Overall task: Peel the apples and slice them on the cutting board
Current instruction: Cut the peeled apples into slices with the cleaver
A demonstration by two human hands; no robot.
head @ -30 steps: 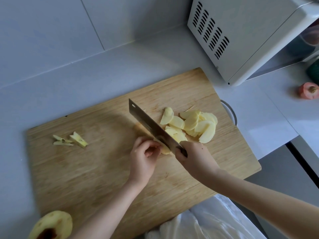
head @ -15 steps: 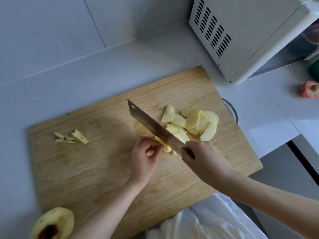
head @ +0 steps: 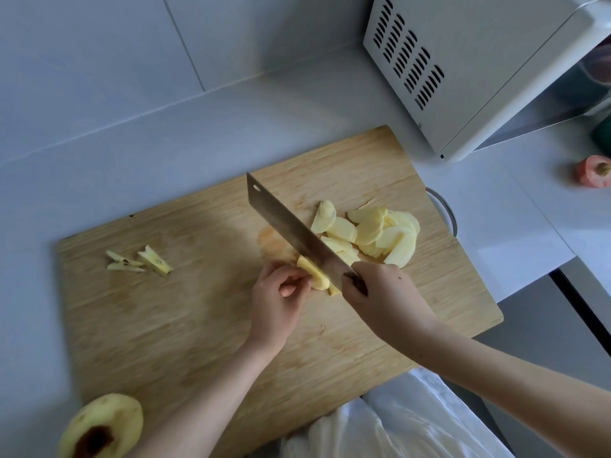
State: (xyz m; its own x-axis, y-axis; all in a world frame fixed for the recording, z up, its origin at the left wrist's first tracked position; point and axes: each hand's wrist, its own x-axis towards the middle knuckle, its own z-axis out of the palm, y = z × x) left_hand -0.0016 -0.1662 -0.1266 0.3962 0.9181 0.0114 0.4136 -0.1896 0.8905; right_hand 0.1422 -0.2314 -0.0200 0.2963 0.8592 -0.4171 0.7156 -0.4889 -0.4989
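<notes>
One apple piece [head: 314, 276] partly behind cleaver [head: 291, 226]

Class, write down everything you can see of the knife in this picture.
The knife is a cleaver with a broad rectangular blade, grey and metallic-looking, with a small hole near its far top corner. It runs diagonally over the cutting board, tip away from the person. Its handle is hidden in the grip of the right hand. The edge is down on the peeled apple piece that the left hand steadies. Cut slices lie beside its right face.
</notes>
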